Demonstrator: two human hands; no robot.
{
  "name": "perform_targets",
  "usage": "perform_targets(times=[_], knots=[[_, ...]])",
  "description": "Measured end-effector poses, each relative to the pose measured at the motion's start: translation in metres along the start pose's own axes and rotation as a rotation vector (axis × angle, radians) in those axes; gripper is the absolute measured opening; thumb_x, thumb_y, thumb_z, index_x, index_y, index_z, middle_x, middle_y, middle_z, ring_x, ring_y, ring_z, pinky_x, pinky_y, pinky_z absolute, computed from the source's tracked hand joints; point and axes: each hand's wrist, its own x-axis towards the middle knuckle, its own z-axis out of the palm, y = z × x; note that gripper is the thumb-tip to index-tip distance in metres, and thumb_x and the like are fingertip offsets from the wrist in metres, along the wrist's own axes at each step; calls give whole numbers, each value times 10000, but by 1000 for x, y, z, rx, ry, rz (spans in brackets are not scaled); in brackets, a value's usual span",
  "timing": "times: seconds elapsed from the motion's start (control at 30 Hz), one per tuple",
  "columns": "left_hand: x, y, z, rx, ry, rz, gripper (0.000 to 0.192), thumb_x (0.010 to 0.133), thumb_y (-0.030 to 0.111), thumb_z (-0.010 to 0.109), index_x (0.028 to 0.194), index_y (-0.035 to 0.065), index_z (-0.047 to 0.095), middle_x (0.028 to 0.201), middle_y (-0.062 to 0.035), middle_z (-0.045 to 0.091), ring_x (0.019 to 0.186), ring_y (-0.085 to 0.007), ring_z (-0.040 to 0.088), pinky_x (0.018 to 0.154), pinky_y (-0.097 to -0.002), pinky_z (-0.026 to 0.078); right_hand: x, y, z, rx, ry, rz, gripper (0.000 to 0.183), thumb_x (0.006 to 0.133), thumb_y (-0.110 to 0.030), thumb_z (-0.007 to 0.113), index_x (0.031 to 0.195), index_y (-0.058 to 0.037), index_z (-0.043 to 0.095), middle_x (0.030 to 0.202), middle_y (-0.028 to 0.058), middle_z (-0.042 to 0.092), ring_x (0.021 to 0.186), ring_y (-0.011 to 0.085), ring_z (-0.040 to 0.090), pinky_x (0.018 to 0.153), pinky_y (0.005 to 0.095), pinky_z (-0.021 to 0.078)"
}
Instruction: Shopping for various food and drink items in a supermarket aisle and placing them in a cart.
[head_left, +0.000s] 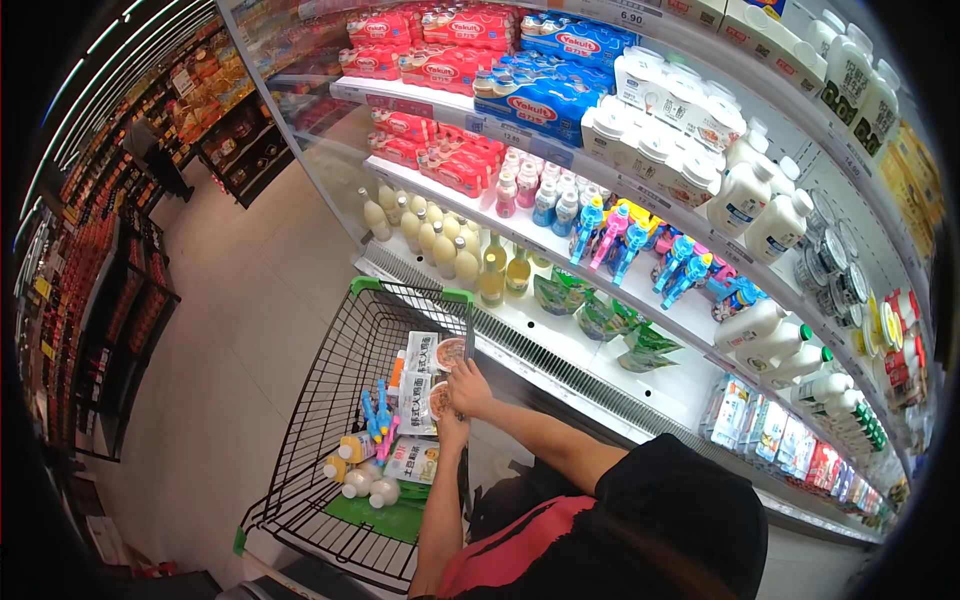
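My left hand (452, 429) grips the right edge of the lower white noodle packet (417, 403), which has a noodle bowl printed on it. Just above it, my right hand (472, 390) lies against the printed-bowl side of the packets; its fingertips are partly hidden. A second, matching noodle packet (423, 352) sits farther up in the wire shopping cart (307, 420). Nearer me in the cart are a white snack bag (414, 460), blue toy-shaped bottles (375, 409), a pink one (388, 439), yellow-capped bottles (355, 448) and white-capped bottles (384, 492).
A refrigerated shelf unit (540, 360) runs along the right, holding red Yakult packs (454, 71), blue Yakult packs (536, 97), pale bottles (442, 244) and milk jugs (780, 225). On the left, dark display shelves (135, 322) border the tiled floor (217, 300). A person (154, 154) stands far off.
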Motion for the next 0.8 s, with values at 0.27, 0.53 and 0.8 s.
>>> perform_targets(times=[0.27, 0.53, 0.8], knots=[[22, -12, -20, 66, -3, -19, 611, 803, 127, 687, 1374, 57, 483, 1060, -256, 673, 946, -349, 692, 818, -422, 526, 15, -14, -3, 83, -59, 115, 360, 943, -260, 457, 1124, 10, 611, 1453, 216, 409, 1443, 358, 227, 1121, 539, 267], [26, -2, -20, -220, -97, -271, 397, 891, 47, 625, 1276, 59, 529, 836, -109, 662, 597, -189, 646, 495, -307, 532, 24, 1, -6, 137, -294, 85, 456, 886, -359, 525, 1182, -27, 625, 1509, 207, 334, 1476, 356, 115, 1123, 549, 239], [2, -10, 2, -274, -168, -335, 430, 883, 72, 629, 1304, 75, 543, 883, -108, 675, 622, -161, 636, 544, -311, 508, -17, 4, -10, 169, -210, 156, 430, 830, -292, 569, 1122, 19, 625, 1455, 241, 385, 1467, 398, 128, 1113, 564, 256]])
